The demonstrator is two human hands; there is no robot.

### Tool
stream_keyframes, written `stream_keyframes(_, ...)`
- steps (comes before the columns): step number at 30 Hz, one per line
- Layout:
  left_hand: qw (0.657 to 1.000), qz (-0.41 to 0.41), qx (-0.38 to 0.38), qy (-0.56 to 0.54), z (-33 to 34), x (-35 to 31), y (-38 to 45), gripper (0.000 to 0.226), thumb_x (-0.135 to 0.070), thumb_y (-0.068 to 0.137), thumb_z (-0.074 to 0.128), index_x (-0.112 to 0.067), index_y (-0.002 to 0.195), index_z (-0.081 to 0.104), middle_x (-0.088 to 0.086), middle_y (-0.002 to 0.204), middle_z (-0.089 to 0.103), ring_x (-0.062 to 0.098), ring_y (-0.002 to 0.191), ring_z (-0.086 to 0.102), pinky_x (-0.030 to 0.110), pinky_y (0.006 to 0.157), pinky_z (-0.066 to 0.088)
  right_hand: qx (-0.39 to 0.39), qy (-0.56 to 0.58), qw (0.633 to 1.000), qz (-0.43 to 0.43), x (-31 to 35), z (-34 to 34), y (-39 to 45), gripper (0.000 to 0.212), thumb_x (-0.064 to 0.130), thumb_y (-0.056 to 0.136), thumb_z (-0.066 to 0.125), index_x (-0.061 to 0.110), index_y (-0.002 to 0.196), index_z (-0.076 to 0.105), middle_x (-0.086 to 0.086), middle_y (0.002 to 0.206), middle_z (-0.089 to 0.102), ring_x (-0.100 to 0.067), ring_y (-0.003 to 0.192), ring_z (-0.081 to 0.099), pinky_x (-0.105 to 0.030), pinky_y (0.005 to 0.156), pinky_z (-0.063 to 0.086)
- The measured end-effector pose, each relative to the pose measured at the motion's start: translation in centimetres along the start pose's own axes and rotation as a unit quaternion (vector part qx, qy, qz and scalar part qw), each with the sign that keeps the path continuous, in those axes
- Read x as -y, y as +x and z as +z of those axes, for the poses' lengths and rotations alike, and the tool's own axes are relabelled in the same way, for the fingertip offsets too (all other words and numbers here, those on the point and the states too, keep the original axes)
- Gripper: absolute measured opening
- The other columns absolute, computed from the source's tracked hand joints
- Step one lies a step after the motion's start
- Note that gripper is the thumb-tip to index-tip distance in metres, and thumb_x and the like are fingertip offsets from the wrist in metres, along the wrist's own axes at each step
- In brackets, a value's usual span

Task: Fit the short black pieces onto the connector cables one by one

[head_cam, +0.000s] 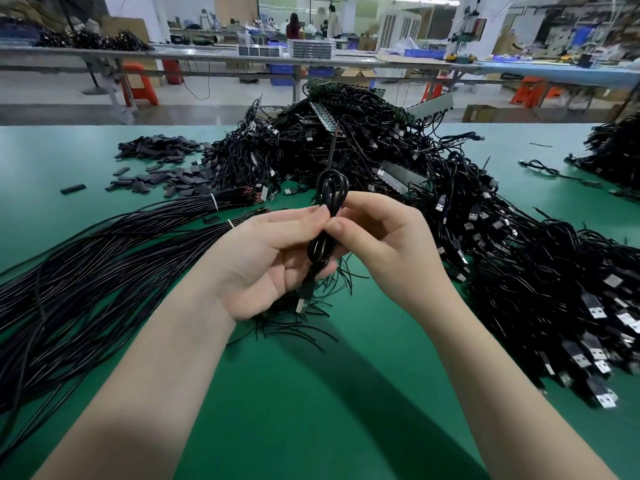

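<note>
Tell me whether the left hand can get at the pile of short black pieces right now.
Probably not yet: the left hand and right hand both hold the coiled cable. The pile lies uncovered, up-left.

I see one coiled black connector cable (pixel 329 216) held upright above the green table, its USB plug hanging at the bottom. The heap of connector cables (pixel 433 202) lies behind and to the right. Short black pieces (pixel 162 168) lie scattered far left.
</note>
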State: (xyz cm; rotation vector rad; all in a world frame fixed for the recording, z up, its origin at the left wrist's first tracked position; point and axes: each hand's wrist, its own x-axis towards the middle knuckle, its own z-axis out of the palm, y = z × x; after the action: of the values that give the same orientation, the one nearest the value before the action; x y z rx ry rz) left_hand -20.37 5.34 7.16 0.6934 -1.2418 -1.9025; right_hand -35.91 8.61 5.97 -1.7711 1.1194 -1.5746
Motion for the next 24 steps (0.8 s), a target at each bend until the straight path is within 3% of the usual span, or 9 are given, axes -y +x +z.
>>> stream_keyframes(3, 1.0, 0.001, 0.016, -0.02, 0.0, 0.2, 0.0, 0.022, -0.026, 0.061, 0.073, -0.015, 0.078, 0.081, 0.004, 0.082, 0.076, 0.012, 0.069, 0.072, 0.021, 0.054, 0.057, 0.008, 0.012, 1.0, -0.008, -0.1, -0.3, 0.0, 0.023, 0.015, 0.082, 0.068, 0.026, 0.102, 0.068, -0.011, 0.089, 0.067, -0.022, 0.075, 0.063, -0.044, 0.071, 0.058)
stream_keyframes(7, 0.999, -0.028, 0.006, -0.019, 0.8, 0.9, 0.2, 0.034, -0.038, 0.061, 0.075, -0.013, 0.084, 0.08, 0.005, 0.084, 0.074, 0.012, 0.072, 0.072, 0.018, 0.055, 0.057, 0.044, 0.094, 0.993, 0.054, 0.2, -0.6, -0.4, 0.021, 0.012, 0.086, 0.066, 0.013, 0.107, 0.069, -0.004, 0.088, 0.068, -0.015, 0.072, 0.063, -0.029, 0.067, 0.054)
stream_keyframes(11, 0.996, -0.039, -0.058, -0.054, 2.0, 2.3, 0.7, 0.043, -0.045, 0.081, 0.061, -0.007, 0.098, 0.073, 0.012, 0.092, 0.074, 0.019, 0.079, 0.073, 0.022, 0.059, 0.058, -0.056, 0.2, 0.973, 0.102, 1.7, -2.7, -0.4, 0.01, 0.016, 0.087, 0.065, 0.016, 0.096, 0.069, 0.0, 0.088, 0.074, -0.012, 0.084, 0.068, -0.028, 0.079, 0.056)
stream_keyframes(12, 0.994, -0.039, -0.078, -0.067, 2.1, 2.6, 0.7, 0.038, -0.04, 0.089, 0.059, -0.006, 0.101, 0.072, 0.011, 0.09, 0.075, 0.019, 0.079, 0.073, 0.022, 0.059, 0.058, -0.101, 0.15, 0.978, 0.099, 2.2, -4.1, -0.3, 0.007, 0.019, 0.089, 0.064, 0.019, 0.094, 0.069, 0.003, 0.083, 0.073, -0.01, 0.079, 0.067, -0.027, 0.075, 0.055)
stream_keyframes(14, 0.991, -0.028, -0.117, -0.057, 2.0, 3.2, 0.6, 0.021, -0.021, 0.097, 0.057, -0.007, 0.106, 0.07, 0.008, 0.087, 0.075, 0.018, 0.077, 0.073, 0.023, 0.058, 0.058, -0.208, -0.107, 0.97, 0.065, 2.6, -8.3, -0.1, 0.012, 0.027, 0.094, 0.059, 0.021, 0.096, 0.07, 0.008, 0.074, 0.068, -0.006, 0.065, 0.059, -0.024, 0.061, 0.048)
stream_keyframes(17, 0.983, 0.034, -0.177, -0.02, 1.2, 3.7, 0.5, 0.02, -0.006, 0.097, 0.053, -0.013, 0.106, 0.069, 0.001, 0.083, 0.075, 0.013, 0.074, 0.072, 0.023, 0.058, 0.056, -0.252, -0.528, 0.81, 0.04, 1.1, -15.4, -0.7, 0.023, 0.021, 0.097, 0.05, 0.008, 0.104, 0.068, -0.01, 0.084, 0.067, -0.027, 0.079, 0.057, -0.035, 0.071, 0.044)
stream_keyframes(20, 0.947, 0.129, -0.293, 0.042, -0.7, 3.7, 0.9, 0.025, -0.004, 0.095, 0.051, -0.021, 0.098, 0.069, -0.006, 0.081, 0.073, 0.005, 0.069, 0.069, 0.019, 0.057, 0.054, -0.127, -0.69, 0.677, 0.224, -2.6, -18.5, -2.8, 0.033, 0.025, 0.101, 0.041, 0.002, 0.117, 0.058, -0.025, 0.116, 0.06, -0.042, 0.109, 0.05, -0.047, 0.089, 0.044)
stream_keyframes(22, 0.899, 0.187, -0.355, 0.176, -3.2, 3.7, 1.2, 0.026, -0.007, 0.096, 0.049, -0.027, 0.096, 0.066, -0.008, 0.088, 0.071, 0.003, 0.07, 0.067, 0.017, 0.057, 0.051, -0.037, -0.701, 0.626, 0.339, -4.8, -18.4, -4.6, 0.054, 0.041, 0.102, 0.032, 0.007, 0.145, 0.034, -0.021, 0.151, 0.032, -0.039, 0.139, 0.026, -0.048, 0.109, 0.028)
stream_keyframes(24, 0.829, 0.234, -0.385, 0.332, -6.7, 3.3, 1.1, 0.024, -0.011, 0.097, 0.048, -0.026, 0.103, 0.065, -0.003, 0.1, 0.069, 0.009, 0.078, 0.064, 0.023, 0.062, 0.049, -0.03, -0.688, 0.631, 0.356, -5.8, -18.2, -5.3, 0.066, 0.052, 0.1, 0.024, 0.012, 0.153, 0.016, -0.016, 0.161, 0.009, -0.034, 0.147, 0.004, -0.049, 0.117, 0.008)
